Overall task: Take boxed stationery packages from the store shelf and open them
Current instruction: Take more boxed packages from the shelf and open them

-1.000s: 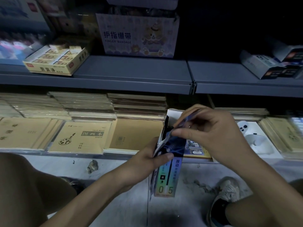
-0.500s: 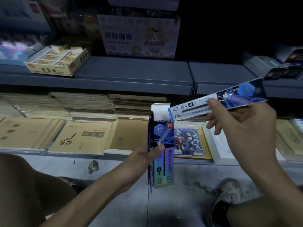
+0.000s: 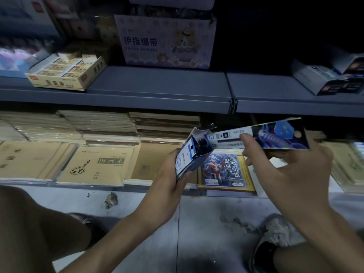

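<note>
Here our left hand (image 3: 169, 180) grips the opened box (image 3: 188, 156); our right hand (image 3: 285, 170) pinches a slim pack (image 3: 275, 135) beside it, likely next to open.

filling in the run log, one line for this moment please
left hand: grips blue pen box, top flap open | right hand: pinches flat blue printed card beside its open top

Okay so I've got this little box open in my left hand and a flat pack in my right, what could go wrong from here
The box in your left hand is tilted with its flap open, so the dark contents at its mouth could slide out onto the stained floor. Your right hand pinches the flat pack only by its lower edge; it may slip from that grip or bend.
</note>
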Tool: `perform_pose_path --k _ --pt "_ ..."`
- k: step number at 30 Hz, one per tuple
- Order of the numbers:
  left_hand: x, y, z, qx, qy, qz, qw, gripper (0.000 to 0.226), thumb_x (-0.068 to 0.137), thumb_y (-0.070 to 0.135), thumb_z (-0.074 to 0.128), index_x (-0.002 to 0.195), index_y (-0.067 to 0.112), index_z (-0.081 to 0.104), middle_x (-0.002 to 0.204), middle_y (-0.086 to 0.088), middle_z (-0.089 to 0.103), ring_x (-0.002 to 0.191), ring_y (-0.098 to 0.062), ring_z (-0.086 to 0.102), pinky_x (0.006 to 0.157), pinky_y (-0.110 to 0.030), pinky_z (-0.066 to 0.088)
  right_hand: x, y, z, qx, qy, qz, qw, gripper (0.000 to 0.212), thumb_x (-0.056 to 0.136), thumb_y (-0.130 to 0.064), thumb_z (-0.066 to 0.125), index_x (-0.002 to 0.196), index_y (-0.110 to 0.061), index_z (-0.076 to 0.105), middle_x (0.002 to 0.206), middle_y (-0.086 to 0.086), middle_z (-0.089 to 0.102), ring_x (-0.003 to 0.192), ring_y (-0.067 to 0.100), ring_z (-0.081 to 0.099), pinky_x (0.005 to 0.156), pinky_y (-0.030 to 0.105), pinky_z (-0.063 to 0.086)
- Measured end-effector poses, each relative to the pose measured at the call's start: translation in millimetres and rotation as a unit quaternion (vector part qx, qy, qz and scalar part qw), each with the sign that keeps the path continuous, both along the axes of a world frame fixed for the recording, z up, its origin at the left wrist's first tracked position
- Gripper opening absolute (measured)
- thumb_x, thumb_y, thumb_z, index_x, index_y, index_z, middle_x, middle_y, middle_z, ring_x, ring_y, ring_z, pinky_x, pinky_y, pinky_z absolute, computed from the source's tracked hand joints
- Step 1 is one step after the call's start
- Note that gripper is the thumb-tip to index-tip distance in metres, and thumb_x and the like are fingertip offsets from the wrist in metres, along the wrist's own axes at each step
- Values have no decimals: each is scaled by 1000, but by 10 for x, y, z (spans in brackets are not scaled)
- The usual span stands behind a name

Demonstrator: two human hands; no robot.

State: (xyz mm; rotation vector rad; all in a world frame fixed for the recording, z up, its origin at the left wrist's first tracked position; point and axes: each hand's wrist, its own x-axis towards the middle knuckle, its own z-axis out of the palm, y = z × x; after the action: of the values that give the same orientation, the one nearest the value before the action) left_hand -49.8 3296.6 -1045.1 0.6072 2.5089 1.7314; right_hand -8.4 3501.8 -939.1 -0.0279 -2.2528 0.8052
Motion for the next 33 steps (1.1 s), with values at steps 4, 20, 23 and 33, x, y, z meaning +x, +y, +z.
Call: perform_pose_path --k 4,20,23,33 --pt "-1 -19 4 -24 30 19 999 48 108 21 50 139 54 33 140 11 53 133 -14 51 107 -36 46 -74 3 -75 -40 -33 2 999 31 91 -43 74 82 -13 70 62 -15 67 61 15 67 80 52 53" --pt "-66 -54 -169 -130 53 57 988 48 103 35 45 148 23 36 130 4 50 118 -22 50 96 -52 46 -257 71 -174 -167 -111 71 977 50 92 -47 70 76 0 67 55 2 66 51 21 64 59 47 56" --pt "-74 -62 -168 -128 49 64 988 45 104 35 45 147 26 36 128 7 48 117 -20 50 96 -52 46 -329 50 -204 -186 -138 81 969 33 91 -34 74 77 -5 68 55 -5 67 46 7 63 53 21 48" --pt "-73 72 -141 -48 40 72 995 44 106 28 51 139 51 33 132 11 54 124 -13 52 100 -42 49 -472 -224 -308 -76 -171 97 978 36 89 -34 77 59 -36 58 69 -8 61 65 10 62 56 25 44"
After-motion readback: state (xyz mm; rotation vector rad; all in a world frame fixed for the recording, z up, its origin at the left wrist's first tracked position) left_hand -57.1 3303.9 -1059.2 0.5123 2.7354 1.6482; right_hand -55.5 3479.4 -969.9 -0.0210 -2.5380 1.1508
